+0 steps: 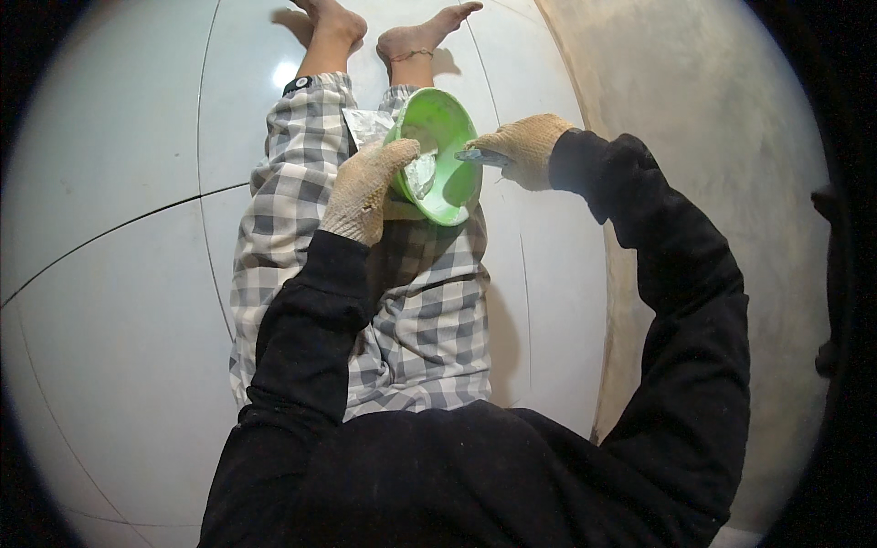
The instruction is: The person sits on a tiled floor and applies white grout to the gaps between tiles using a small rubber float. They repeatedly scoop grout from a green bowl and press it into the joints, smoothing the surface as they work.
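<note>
My left hand (358,194), in a knitted beige glove, grips the left rim of a light green plastic bowl (464,157) with the thumb over the edge. The bowl is tilted above my legs, its opening toward me. White paste (421,175) clings to its inner wall near my left thumb. A flat pale plate with straight edges (365,124) juts out beyond that hand; whether I hold it is hidden. My right hand (530,151), gloved alike, is closed on a small grey scraper (482,157), whose paste-smeared end reaches the bowl's right rim.
My legs in checked trousers (283,210) stretch out below the bowl, feet bare (406,44). Large pale tiles (110,301) with dark joints cover the floor. A bare plastered wall (713,119) rises close on my right, and a dark object (827,283) shows at the far right.
</note>
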Demonstrator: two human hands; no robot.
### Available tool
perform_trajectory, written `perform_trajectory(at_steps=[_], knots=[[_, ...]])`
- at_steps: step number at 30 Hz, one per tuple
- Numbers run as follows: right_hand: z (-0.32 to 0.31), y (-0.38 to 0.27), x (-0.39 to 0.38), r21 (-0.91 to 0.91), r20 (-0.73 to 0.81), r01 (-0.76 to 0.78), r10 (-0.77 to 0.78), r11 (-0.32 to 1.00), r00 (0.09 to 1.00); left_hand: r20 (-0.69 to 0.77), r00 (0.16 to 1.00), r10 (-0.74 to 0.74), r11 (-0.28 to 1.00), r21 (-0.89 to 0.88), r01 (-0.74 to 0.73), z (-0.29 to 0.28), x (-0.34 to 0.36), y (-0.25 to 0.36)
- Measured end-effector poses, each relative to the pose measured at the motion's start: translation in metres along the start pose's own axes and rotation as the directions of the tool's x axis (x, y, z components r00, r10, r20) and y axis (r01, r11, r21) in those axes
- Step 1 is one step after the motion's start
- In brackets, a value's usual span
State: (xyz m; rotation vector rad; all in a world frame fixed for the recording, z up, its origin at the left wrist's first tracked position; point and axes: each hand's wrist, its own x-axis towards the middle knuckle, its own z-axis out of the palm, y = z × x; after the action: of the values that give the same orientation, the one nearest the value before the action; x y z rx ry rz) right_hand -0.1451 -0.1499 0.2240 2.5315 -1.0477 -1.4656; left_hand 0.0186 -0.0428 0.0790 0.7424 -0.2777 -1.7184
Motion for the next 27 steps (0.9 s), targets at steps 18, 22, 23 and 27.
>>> perform_trajectory(at_steps=[18,22,23,27], knots=[[0.013,-0.015,-0.014,0.973,0.179,-0.119,-0.318,0.198,0.931,-0.032,0.999,0.009,0.999,-0.031,-0.010,0.001,-0.008,-0.004],[0.049,-0.012,-0.063,0.942,-0.027,-0.086,-0.328,-0.323,0.944,-0.031,0.999,0.034,0.997,-0.074,-0.036,-0.002,-0.006,-0.005],[0.063,-0.005,-0.076,0.952,0.003,-0.071,-0.222,-0.299,0.975,-0.060,0.998,-0.007,0.998,-0.068,0.003,-0.005,-0.007,-0.006],[0.135,0.027,-0.135,0.841,-0.059,0.146,0.179,-0.522,0.982,-0.032,0.997,0.071,0.997,-0.042,-0.072,-0.020,0.002,-0.019]])
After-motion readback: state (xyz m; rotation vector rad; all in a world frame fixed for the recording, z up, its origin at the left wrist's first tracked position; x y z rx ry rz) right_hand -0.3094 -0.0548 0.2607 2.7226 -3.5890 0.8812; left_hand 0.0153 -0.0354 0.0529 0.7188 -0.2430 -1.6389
